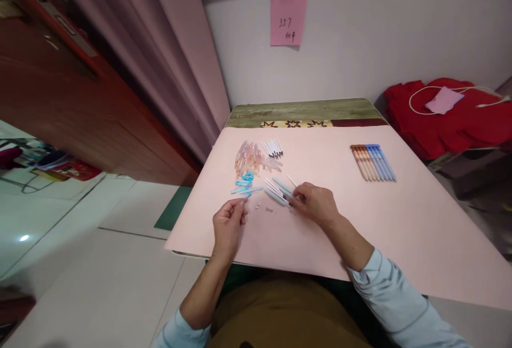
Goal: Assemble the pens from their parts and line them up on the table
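My left hand (pixel 229 226) is pinched shut beside a cluster of bright blue pen parts (pixel 245 181). A small blue tip shows at its fingertips, but I cannot make out what they hold. My right hand (pixel 318 203) is closed, with a thin white pen refill (pixel 292 180) sticking out from its fingertips. Under and beside those fingers lie several white refills with dark ends and pale blue pen barrels (pixel 275 196). Between the hands are tiny loose pieces (pixel 269 209) on the pink tabletop (pixel 320 150).
Behind the blue parts lie a pile of pinkish clear pen barrels (pixel 248 158) and a bunch of white refills (pixel 272 148). A row of brown and blue pens (pixel 373 163) lies at the right. Red cloth (pixel 452 118) sits beyond the table; a pink note (pixel 288 21) is on the wall.
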`<state>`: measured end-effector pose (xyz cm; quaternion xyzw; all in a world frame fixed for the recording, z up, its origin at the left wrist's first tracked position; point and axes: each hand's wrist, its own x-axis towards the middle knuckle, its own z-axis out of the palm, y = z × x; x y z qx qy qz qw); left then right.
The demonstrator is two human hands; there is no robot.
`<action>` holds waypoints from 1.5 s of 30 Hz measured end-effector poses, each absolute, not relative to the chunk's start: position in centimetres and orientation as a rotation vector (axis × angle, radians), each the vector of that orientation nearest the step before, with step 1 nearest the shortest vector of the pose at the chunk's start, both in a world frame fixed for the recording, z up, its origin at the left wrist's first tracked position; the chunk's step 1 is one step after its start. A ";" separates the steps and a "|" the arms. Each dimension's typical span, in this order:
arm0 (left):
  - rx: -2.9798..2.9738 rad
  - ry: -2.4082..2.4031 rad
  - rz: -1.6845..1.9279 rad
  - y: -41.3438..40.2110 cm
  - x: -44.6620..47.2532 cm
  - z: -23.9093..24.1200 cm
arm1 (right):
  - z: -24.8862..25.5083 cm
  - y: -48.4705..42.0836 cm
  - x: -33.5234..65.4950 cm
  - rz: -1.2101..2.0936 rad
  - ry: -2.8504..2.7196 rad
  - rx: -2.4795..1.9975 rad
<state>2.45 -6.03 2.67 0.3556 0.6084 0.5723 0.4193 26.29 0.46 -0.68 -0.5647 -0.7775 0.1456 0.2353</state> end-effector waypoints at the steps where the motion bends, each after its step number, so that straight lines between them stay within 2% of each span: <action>1: 0.894 1.520 1.432 -6.0 2.5 2.6 | -0.5 0.4 26.3 0.408 -2.117 -1.549; 6: 1.080 1.488 1.351 -5.2 3.4 2.4 | 0.4 0.6 27.3 0.458 -1.793 -1.540; 12: 1.842 1.416 1.218 0.1 7.7 2.6 | -1.7 2.3 28.5 0.843 -1.177 -1.471; 14: 2.206 1.389 1.074 2.7 9.5 2.5 | -2.4 2.9 28.7 0.905 -1.084 -1.436; 20: 3.041 1.056 0.252 7.6 11.9 1.3 | -2.6 3.5 29.4 0.809 -1.022 -1.456; 22: 3.181 0.932 0.129 7.9 12.0 0.8 | -2.5 3.6 29.5 0.788 -1.001 -1.465; 26: 3.297 0.837 0.109 7.6 12.1 0.3 | -2.7 3.8 29.3 0.804 -0.974 -1.465; 31: 3.246 0.958 0.154 7.3 12.1 1.1 | -2.7 3.7 29.0 0.871 -0.934 -1.427; 34: 3.070 1.193 0.350 6.5 11.4 2.6 | -2.6 3.6 28.9 0.956 -0.861 -1.363; 38: 2.250 1.683 0.956 4.1 9.4 3.8 | -2.1 3.4 28.5 1.049 -0.848 -1.232; 40: 1.804 1.618 1.174 2.6 8.4 3.7 | -1.9 3.3 28.3 1.098 -0.899 -1.170; 45: 1.239 1.383 1.194 0.6 7.1 3.1 | -1.9 2.9 28.1 1.224 -0.961 -1.078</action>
